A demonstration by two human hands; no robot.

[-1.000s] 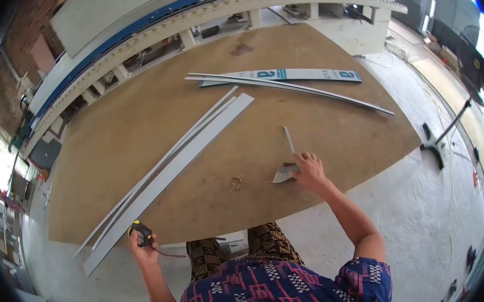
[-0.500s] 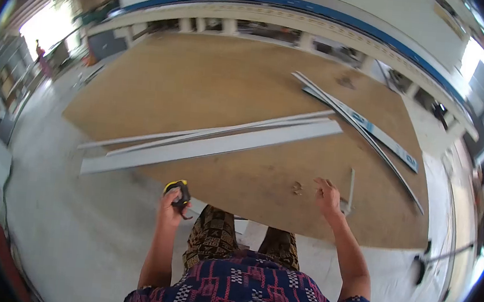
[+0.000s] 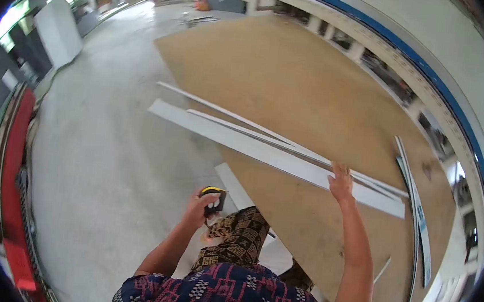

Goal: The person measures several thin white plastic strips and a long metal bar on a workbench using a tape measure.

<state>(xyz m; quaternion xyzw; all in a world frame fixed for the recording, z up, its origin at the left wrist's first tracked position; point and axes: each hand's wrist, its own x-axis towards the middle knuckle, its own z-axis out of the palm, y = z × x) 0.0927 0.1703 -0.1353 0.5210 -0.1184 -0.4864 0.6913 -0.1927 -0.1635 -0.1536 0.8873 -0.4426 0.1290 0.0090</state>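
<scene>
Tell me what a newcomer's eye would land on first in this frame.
The long pale strips stand out first, lying together across the near edge of the big brown board and jutting out over the grey floor. The right hand is laid flat on them toward their right end. The left hand grips a yellow-and-black tape measure off the board.

Tape measure [image 3: 213, 198] in the left hand [image 3: 195, 208]; right hand [image 3: 340, 183] flat on grey strip [image 3: 242, 146].
</scene>
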